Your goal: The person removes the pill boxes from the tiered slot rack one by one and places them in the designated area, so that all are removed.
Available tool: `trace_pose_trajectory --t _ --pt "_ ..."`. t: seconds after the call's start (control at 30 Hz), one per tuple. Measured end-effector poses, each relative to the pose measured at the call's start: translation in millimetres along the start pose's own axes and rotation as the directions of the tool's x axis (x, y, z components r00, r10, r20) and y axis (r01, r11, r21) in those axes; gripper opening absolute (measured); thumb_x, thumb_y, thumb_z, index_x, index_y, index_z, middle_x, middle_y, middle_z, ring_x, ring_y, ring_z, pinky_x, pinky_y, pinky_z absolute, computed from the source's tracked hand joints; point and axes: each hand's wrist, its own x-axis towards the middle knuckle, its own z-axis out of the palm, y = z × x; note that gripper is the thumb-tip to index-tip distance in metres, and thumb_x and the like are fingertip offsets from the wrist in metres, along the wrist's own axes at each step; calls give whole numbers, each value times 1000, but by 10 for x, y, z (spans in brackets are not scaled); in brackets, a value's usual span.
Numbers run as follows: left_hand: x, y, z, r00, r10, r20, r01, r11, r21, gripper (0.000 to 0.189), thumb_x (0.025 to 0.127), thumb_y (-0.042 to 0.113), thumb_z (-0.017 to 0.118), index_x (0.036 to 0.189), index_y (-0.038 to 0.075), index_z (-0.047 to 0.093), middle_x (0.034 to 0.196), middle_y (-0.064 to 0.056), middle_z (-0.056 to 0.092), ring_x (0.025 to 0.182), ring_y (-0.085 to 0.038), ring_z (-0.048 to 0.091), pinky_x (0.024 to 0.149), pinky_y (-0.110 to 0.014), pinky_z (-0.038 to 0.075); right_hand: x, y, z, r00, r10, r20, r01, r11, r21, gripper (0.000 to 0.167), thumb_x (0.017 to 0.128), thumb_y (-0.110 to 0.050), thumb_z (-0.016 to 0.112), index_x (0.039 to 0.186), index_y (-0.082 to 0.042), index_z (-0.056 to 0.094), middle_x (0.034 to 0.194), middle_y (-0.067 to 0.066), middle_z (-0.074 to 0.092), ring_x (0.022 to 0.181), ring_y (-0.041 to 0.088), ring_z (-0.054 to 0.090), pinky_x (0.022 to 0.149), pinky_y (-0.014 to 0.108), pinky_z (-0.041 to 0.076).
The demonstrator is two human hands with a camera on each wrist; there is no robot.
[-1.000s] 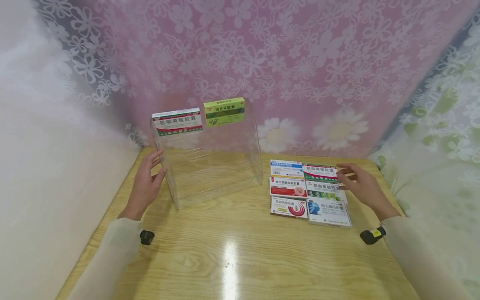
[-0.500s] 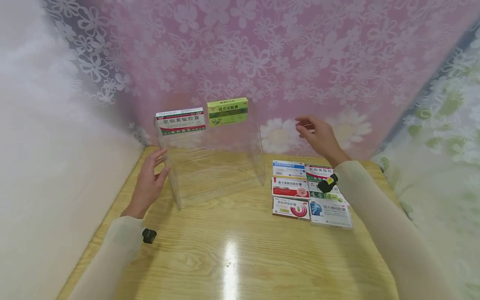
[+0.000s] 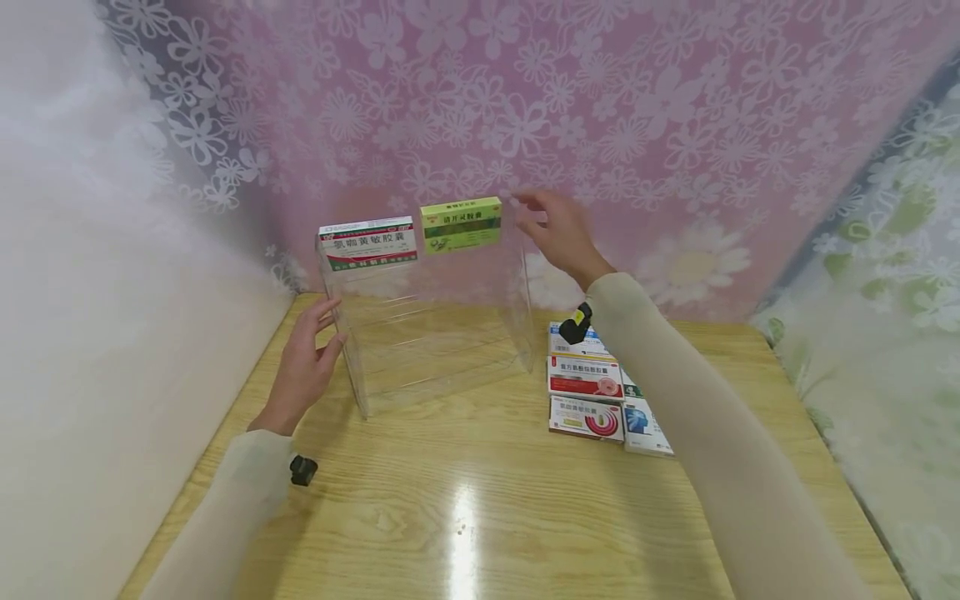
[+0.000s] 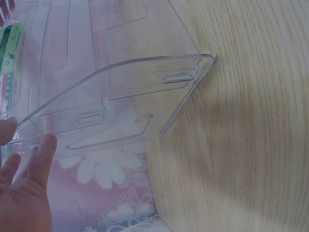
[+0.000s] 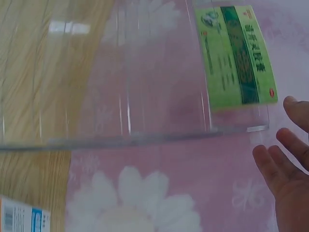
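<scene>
A clear plastic tiered display rack (image 3: 431, 333) stands on the table at centre left. In its top tier sit a white, red and green medicine box (image 3: 367, 243) and a yellow-green medicine box (image 3: 461, 225). My left hand (image 3: 303, 367) rests its fingertips and thumb against the rack's left side panel, the fingers fairly straight. At the upper right corner of the rack, my right hand (image 3: 562, 233) hovers with loosely bent fingers and nothing in it. The right wrist view shows the right fingertips (image 5: 263, 154) just off the rack's side edge, near the yellow-green box.
Flat medicine boxes lie in two columns on the right of the wooden table (image 3: 420, 517), among them a red and white box (image 3: 585, 377). My right forearm (image 3: 697, 400) covers part of them. Behind stands a pink floral backdrop (image 3: 600, 125); a pale wall is at left.
My right hand has moved left and up from the flat boxes to the rack's upper right corner, without a box. The left hand stays at the rack's left side.
</scene>
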Motion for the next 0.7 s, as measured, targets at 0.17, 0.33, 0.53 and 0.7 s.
trace_pose_trajectory --t 0.17,0.33,0.53,0.7 --pt "-3 -22 13 1000 -6 3 6 1000 6 58 114 10 57 168 18 38 175 -22 30 151 -49 48 101 -71 58 143 -199 153 999 7 41 -7 1000 0 50 114 -22 61 163 -17 53 170 5 48 159 27 43 128 48 44" --pt "-4 -25 17 1000 9 1 -9 1000 1 58 114 9 57 168 15 39 174 -23 31 150 -50 49 101 -72 57 264 -311 288 998 20 64 -15 997 -81 50 115 -19 59 164 -18 51 169 4 50 156 25 47 129 47 42" --pt "-6 -65 11 1000 19 -4 -19 1000 7 58 113 9 58 168 16 39 174 -23 31 149 -50 49 99 -71 58 308 -363 405 999 -1 40 8 984 -180 42 114 -16 60 156 -14 60 158 10 55 131 29 62 114 46 53" --pt "5 -64 13 1000 20 1 -20 1000 0 58 113 8 58 168 15 38 174 -23 31 149 -51 49 100 -71 58 288 -407 400 999 -42 12 43 982 -184 35 113 -14 60 148 -14 66 143 10 59 120 27 65 103 42 56"
